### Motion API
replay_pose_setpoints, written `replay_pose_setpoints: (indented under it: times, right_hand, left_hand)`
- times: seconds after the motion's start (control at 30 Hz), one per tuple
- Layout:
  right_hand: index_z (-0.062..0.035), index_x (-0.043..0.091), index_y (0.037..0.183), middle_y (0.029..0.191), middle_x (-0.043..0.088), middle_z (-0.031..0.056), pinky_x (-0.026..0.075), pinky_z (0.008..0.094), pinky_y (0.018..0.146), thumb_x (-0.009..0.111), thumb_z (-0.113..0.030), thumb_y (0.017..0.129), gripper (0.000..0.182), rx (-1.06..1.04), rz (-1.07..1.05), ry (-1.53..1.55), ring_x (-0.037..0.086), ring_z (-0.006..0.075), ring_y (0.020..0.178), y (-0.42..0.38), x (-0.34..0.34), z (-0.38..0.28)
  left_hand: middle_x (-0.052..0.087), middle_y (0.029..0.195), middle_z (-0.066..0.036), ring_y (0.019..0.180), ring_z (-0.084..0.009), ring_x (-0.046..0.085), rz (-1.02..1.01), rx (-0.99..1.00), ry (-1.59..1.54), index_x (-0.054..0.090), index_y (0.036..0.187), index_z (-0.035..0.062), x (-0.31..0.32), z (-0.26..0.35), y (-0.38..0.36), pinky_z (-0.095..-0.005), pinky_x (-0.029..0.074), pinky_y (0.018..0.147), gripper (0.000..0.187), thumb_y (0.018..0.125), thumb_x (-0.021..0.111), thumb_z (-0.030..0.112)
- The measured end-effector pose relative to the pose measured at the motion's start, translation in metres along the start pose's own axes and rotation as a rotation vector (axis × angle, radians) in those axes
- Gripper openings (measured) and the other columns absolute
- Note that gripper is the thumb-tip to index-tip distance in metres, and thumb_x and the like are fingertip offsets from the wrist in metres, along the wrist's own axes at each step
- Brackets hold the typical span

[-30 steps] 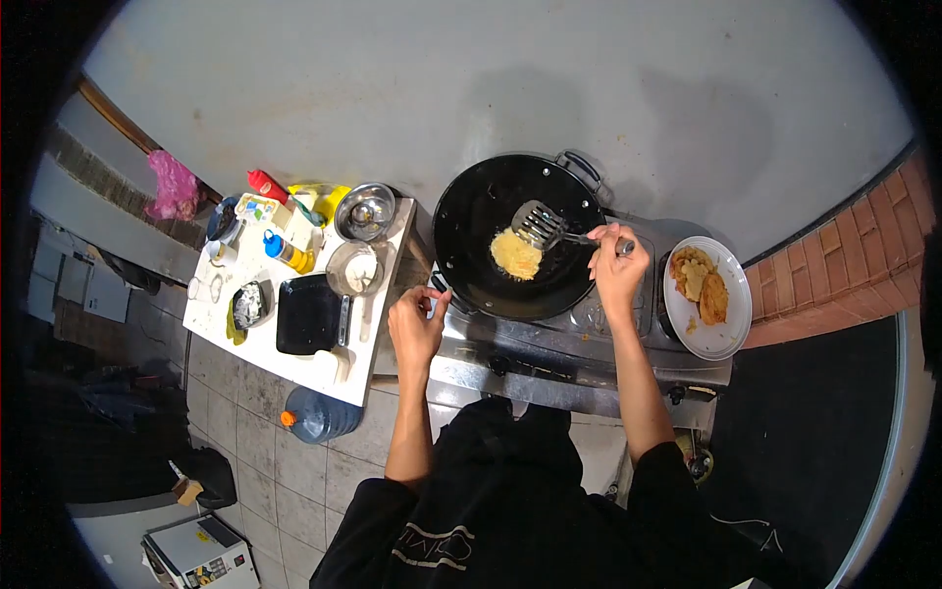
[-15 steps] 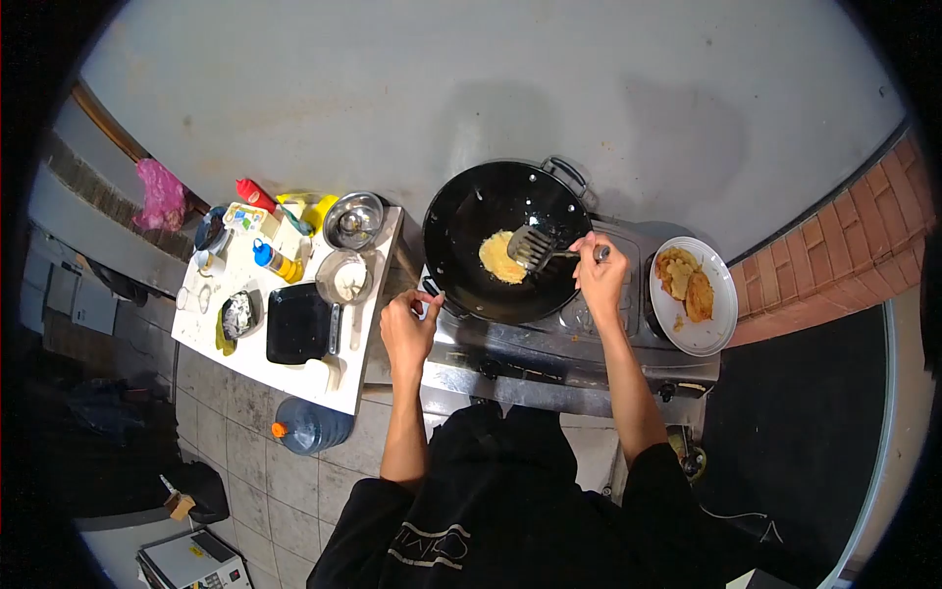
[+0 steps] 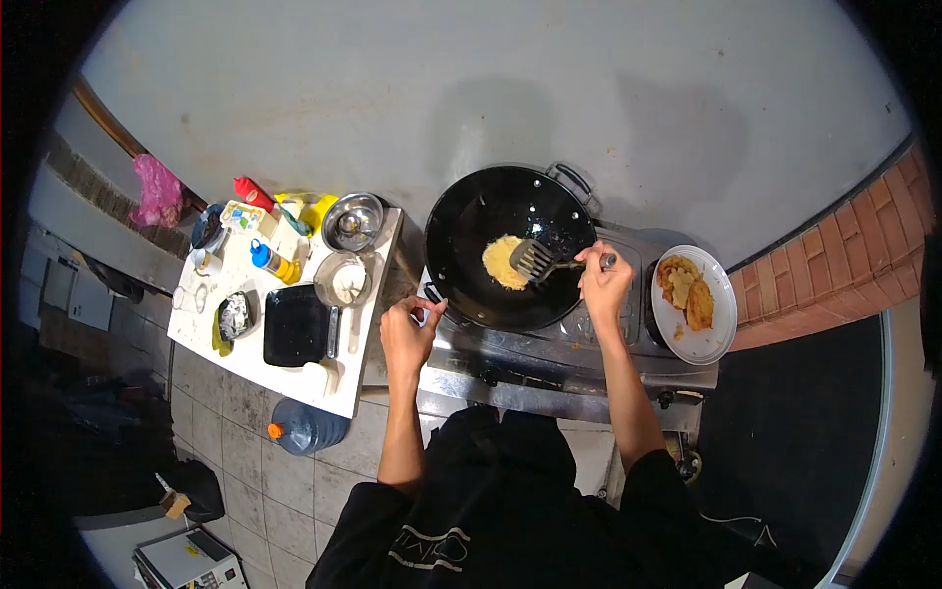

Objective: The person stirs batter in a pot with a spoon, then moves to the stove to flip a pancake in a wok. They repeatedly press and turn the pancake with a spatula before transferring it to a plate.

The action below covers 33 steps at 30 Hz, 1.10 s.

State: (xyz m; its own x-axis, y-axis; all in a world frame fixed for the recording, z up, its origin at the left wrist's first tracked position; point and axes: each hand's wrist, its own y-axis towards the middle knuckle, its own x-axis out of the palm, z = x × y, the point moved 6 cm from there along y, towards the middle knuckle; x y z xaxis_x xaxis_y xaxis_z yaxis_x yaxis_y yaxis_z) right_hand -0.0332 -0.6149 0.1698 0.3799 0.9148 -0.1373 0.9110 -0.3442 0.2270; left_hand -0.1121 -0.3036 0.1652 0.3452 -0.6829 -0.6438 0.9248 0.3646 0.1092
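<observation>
A large black wok (image 3: pixel 471 206) sits on the metal stove, with a flat yellow piece of food (image 3: pixel 501 262) inside it. My right hand (image 3: pixel 604 280) is closed on the handle of a slotted spatula (image 3: pixel 533 261); the spatula's head lies at the right edge of the food. At the wok's lower left, my left hand (image 3: pixel 407 329) has its fingers pinched at the wok's side handle (image 3: pixel 433 293). To the right stands a white oval plate (image 3: pixel 721 304) bearing browned fried pieces (image 3: pixel 687 292).
The white table (image 3: pixel 369 339) at left carries a square black pan (image 3: pixel 295 325), metal bowl (image 3: pixel 352 222), glass bowl (image 3: pixel 343 280), yellow bottle (image 3: pixel 276 261) and red bottle (image 3: pixel 253 193). A water jug (image 3: pixel 310 427) stands on the floor. A brick ledge (image 3: pixel 827 265) runs at right.
The spatula head has shifted slightly down and its angle has changed at the food's edge. My left hand stays at the wok's handle. The whole view has shifted slightly.
</observation>
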Motion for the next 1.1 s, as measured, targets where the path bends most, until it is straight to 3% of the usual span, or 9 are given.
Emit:
replay_pose_setpoints:
  times: [0.07, 0.2, 0.3, 0.37, 0.47, 0.9, 1.0, 1.07, 1.1]
  right_hand:
    - [-0.0011, 0.06, 0.067, 0.057, 0.058, 0.0017, 0.033, 0.0244, 0.034, 0.053, -0.015, 0.098, 0.034, 0.04, 0.031, 0.181, 0.047, 0.0075, 0.037, 0.0, 0.003, -0.001]
    - [-0.0017, 0.059, 0.068, 0.06, 0.06, 0.0019, 0.032, 0.0237, 0.03, 0.052, -0.014, 0.098, 0.034, 0.05, -0.014, 0.175, 0.048, 0.0073, 0.037, -0.004, 0.015, 0.006]
    - [-0.0002, 0.059, 0.067, 0.06, 0.06, 0.0025, 0.035, 0.0241, 0.037, 0.053, -0.011, 0.097, 0.032, 0.093, -0.055, 0.132, 0.047, 0.0067, 0.041, -0.007, 0.019, 0.013]
    - [0.0016, 0.058, 0.066, 0.059, 0.06, 0.0033, 0.036, 0.0247, 0.046, 0.053, -0.007, 0.095, 0.031, -0.186, 0.005, -0.05, 0.045, 0.0058, 0.047, -0.008, 0.016, 0.014]
    - [0.0026, 0.057, 0.064, 0.058, 0.058, 0.0038, 0.035, 0.0256, 0.051, 0.053, -0.005, 0.094, 0.031, -0.214, 0.027, 0.054, 0.043, 0.0054, 0.052, -0.013, 0.018, 0.017]
    - [0.0024, 0.056, 0.066, 0.058, 0.058, 0.0037, 0.038, 0.0248, 0.052, 0.051, -0.004, 0.095, 0.03, -0.176, -0.029, 0.029, 0.049, 0.0052, 0.055, -0.013, 0.02, 0.019]
    - [0.0016, 0.057, 0.066, 0.058, 0.059, 0.0032, 0.037, 0.0243, 0.047, 0.052, -0.007, 0.096, 0.031, -0.283, -0.011, 0.061, 0.05, 0.0056, 0.05, -0.013, 0.018, 0.011]
    - [0.0012, 0.059, 0.067, 0.06, 0.061, 0.0041, 0.036, 0.0235, 0.039, 0.052, -0.01, 0.097, 0.033, 0.083, -0.048, 0.135, 0.049, 0.0066, 0.042, -0.014, 0.016, 0.02]
    - [0.0012, 0.059, 0.067, 0.06, 0.061, 0.0041, 0.036, 0.0235, 0.039, 0.052, -0.01, 0.097, 0.033, 0.081, -0.05, 0.138, 0.049, 0.0066, 0.042, -0.015, 0.017, 0.02]
  left_hand:
    - [0.057, 0.061, -0.01, 0.056, -0.0274, 0.058, 0.006, 0.008, 0.004, 0.07, 0.076, 0.0025, 0.0, 0.001, 0.002, -0.0386, 0.044, 0.056, 0.028, 0.077, 0.079, 0.028]
    - [0.056, 0.06, -0.01, 0.055, -0.0271, 0.057, -0.022, 0.0, 0.002, 0.07, 0.075, 0.003, 0.001, 0.0, 0.001, -0.0384, 0.044, 0.056, 0.027, 0.076, 0.079, 0.028]
    - [0.054, 0.058, -0.01, 0.052, -0.0251, 0.054, 0.01, 0.034, -0.024, 0.07, 0.074, 0.0025, 0.0, 0.001, 0.001, -0.0375, 0.042, 0.053, 0.026, 0.076, 0.08, 0.027]
    - [0.053, 0.057, -0.01, 0.052, -0.0247, 0.054, 0.008, 0.031, -0.018, 0.07, 0.074, 0.002, -0.002, 0.002, 0.0, -0.0374, 0.041, 0.053, 0.027, 0.076, 0.08, 0.027]
    - [0.052, 0.056, -0.01, 0.05, -0.0237, 0.052, 0.016, 0.046, -0.022, 0.069, 0.073, 0.0009, -0.001, 0.002, 0.0, -0.0369, 0.041, 0.051, 0.027, 0.076, 0.08, 0.026]
    - [0.051, 0.056, -0.008, 0.048, -0.0206, 0.049, 0.022, 0.044, -0.01, 0.07, 0.075, 0.0007, -0.001, 0.002, -0.002, -0.0349, 0.038, 0.049, 0.028, 0.076, 0.08, 0.026]
    - [0.051, 0.056, -0.008, 0.049, -0.0213, 0.05, 0.051, 0.048, 0.022, 0.07, 0.075, 0.0019, -0.002, 0.005, -0.004, -0.0357, 0.039, 0.05, 0.027, 0.076, 0.08, 0.027]
    - [0.052, 0.056, -0.008, 0.05, -0.0215, 0.05, 0.047, 0.053, 0.024, 0.07, 0.076, 0.0023, -0.003, 0.004, -0.004, -0.0359, 0.039, 0.05, 0.026, 0.076, 0.08, 0.027]
    - [0.052, 0.056, -0.008, 0.05, -0.0217, 0.051, 0.036, 0.059, 0.026, 0.07, 0.076, 0.0027, -0.002, 0.004, -0.004, -0.0361, 0.04, 0.051, 0.026, 0.075, 0.08, 0.026]
